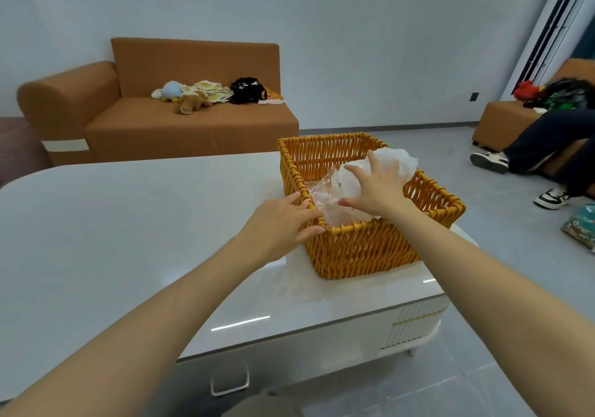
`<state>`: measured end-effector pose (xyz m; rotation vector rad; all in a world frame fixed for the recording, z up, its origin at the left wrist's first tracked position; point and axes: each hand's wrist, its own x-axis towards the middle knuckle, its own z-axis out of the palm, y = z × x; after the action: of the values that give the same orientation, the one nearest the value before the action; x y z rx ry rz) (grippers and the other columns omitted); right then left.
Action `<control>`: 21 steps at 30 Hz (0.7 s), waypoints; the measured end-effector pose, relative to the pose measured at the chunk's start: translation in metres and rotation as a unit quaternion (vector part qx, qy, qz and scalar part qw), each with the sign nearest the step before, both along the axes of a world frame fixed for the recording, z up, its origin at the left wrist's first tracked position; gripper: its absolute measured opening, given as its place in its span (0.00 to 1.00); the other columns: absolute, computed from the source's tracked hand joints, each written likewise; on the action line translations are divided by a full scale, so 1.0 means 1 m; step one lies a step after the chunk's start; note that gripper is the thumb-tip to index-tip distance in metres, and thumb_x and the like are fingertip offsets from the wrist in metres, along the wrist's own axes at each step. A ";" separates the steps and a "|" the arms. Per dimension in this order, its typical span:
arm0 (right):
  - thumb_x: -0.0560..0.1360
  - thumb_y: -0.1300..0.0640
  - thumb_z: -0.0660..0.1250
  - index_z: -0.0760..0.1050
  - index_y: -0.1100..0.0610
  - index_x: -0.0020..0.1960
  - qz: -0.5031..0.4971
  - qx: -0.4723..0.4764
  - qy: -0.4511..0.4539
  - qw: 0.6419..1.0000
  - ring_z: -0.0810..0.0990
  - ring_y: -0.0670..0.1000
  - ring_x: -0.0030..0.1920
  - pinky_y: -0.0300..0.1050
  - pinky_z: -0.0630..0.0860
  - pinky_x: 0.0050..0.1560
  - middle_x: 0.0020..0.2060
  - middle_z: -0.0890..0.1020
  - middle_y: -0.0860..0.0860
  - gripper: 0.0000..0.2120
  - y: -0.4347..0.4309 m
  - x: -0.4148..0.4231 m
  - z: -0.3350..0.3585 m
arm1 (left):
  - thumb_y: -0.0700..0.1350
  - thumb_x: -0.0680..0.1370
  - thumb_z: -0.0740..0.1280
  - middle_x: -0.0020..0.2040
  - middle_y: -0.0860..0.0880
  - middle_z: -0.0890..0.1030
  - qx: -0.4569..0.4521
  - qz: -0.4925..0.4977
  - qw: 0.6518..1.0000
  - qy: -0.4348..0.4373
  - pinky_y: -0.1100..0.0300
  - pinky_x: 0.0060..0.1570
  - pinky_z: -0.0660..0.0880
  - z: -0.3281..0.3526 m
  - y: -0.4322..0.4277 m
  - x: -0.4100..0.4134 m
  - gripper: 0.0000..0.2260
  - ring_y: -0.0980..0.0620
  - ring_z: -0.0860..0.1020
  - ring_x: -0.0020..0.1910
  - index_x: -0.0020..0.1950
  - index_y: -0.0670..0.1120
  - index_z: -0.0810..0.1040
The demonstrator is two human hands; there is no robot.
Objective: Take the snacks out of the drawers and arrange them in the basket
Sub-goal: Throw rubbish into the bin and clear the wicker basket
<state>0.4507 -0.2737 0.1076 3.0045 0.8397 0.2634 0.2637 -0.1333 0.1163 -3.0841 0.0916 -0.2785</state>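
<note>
- The left hand point(280, 223) grips the near-left corner of the basket point(360, 249). The right hand point(376, 188) lies flat, fingers spread, on the snacks point(399, 159) inside it.
- The white packets rise above the right rim, so a strong press could push one over.
- The basket stands near the right edge of the bench point(128, 223), so a pull may slide it off.
- In the lower right of the frame the drawer front point(415, 323) looks closed.
- A sofa point(193, 120) with plush toys point(190, 101) is in the upper left, and another person's legs point(547, 139) are at the right. Nothing blocks the hands.
</note>
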 end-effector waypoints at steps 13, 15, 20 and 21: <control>0.80 0.65 0.59 0.75 0.58 0.66 0.051 0.253 -0.047 0.965 0.77 0.54 0.61 0.44 0.74 0.57 0.62 0.78 0.54 0.16 0.004 -0.013 0.010 | 0.59 0.81 0.51 0.77 0.53 0.60 -0.069 0.011 0.996 0.061 0.53 0.69 0.64 0.004 0.006 -0.009 0.23 0.52 0.58 0.76 0.77 0.59 0.57; 0.80 0.64 0.59 0.77 0.59 0.64 0.093 0.299 -0.068 0.947 0.77 0.53 0.60 0.41 0.72 0.57 0.61 0.79 0.54 0.15 0.001 -0.025 0.032 | 0.57 0.82 0.54 0.76 0.54 0.62 -0.129 0.017 0.991 0.039 0.54 0.68 0.65 0.008 0.008 -0.019 0.24 0.53 0.61 0.74 0.77 0.58 0.53; 0.78 0.65 0.64 0.79 0.60 0.60 0.195 0.385 -0.085 0.898 0.79 0.52 0.55 0.26 0.67 0.53 0.55 0.81 0.54 0.12 0.001 -0.072 0.097 | 0.62 0.78 0.57 0.79 0.54 0.53 -0.289 0.082 0.947 -0.112 0.52 0.69 0.64 0.032 0.022 -0.045 0.34 0.53 0.56 0.76 0.78 0.57 0.43; 0.77 0.65 0.65 0.80 0.60 0.59 0.217 0.393 -0.083 0.890 0.79 0.51 0.55 0.22 0.67 0.51 0.55 0.81 0.54 0.12 0.002 -0.085 0.107 | 0.66 0.76 0.56 0.79 0.54 0.49 -0.327 0.092 0.929 -0.147 0.49 0.71 0.62 0.040 0.025 -0.051 0.37 0.53 0.53 0.77 0.78 0.58 0.41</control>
<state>0.3660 -0.2713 0.2151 3.3133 1.7310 1.0937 0.2132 -0.1082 0.1564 -3.5977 -0.3786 -0.9291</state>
